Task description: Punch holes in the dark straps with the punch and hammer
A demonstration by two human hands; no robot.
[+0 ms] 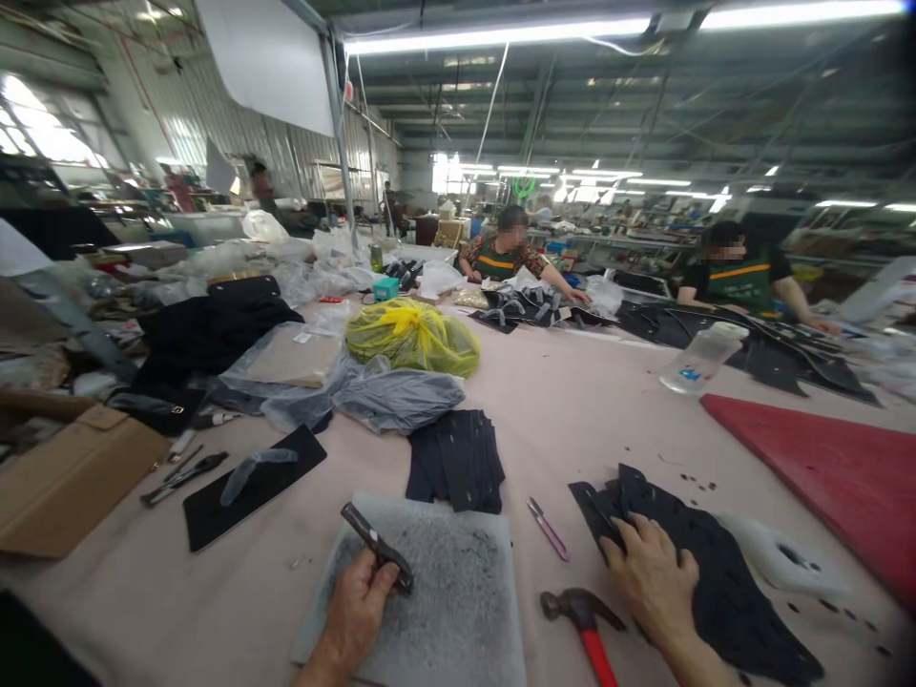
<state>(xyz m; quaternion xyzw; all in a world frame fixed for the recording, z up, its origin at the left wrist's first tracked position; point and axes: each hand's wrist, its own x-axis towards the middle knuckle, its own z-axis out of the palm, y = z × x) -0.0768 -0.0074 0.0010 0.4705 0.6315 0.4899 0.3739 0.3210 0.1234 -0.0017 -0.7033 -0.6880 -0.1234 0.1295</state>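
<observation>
My left hand (359,606) is closed around a dark metal punch (379,549), tilted above a worn grey pad (458,601). Under my right hand (655,577) lies a loose pile of dark fabric pieces (730,592). Its fingers are spread and touch the pieces near their upper left end; whether a piece is between the thumb and fingers I cannot tell. Between my hands, at the near edge, is a claw hammer (583,620) with a red handle. Pink thread snips (548,530) lie just beyond it. A stack of dark fabric strips (458,460) touches the pad's far edge.
On the left are a cardboard box (78,468), a black panel (254,487) and pliers-like tools (184,477). A yellow bag (415,339) sits farther back. To the right are a red board (816,477), a plastic bottle (705,358) and a white bag (780,558). Two people work across the table.
</observation>
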